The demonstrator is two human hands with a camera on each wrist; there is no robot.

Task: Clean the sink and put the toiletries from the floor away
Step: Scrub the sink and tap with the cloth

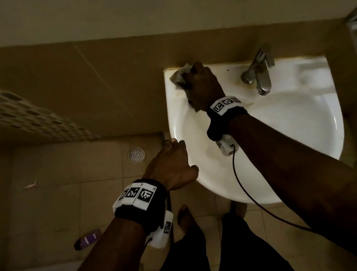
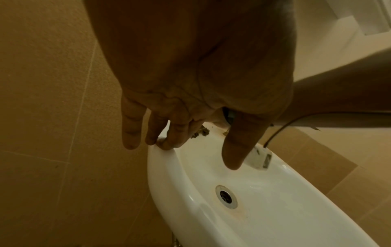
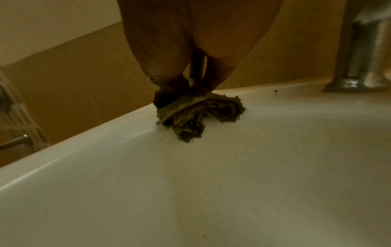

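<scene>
The sink [image 1: 291, 134] is fixed to the tiled wall, in front of the person, and the cleaning of it seems to be in the middle, not at the end. A crumpled cloth [image 3: 198, 115] lies on the back left corner of the rim, and the right hand [image 1: 201, 83] is closed around it and presses it down on the white surface. Some dark specks show on the rim between the cloth and the tap [image 1: 257, 71], and a yellowish stain shows in the basin near the drain [image 2: 226, 196], so these parts probably are not wiped yet. The left hand [image 1: 171, 165] holds nothing; its fingers [image 2: 169, 142] are almost straight and touch the left edge of the sink, perhaps for support. The second part of the task looks not started: a purple bottle [image 1: 87, 239] lies on its side on the floor [image 1: 65, 203], well apart from the sink, to the left of the person's bare foot [image 1: 185, 217]. Other toiletries may be there, but the pictures are too dark to tell.
</scene>
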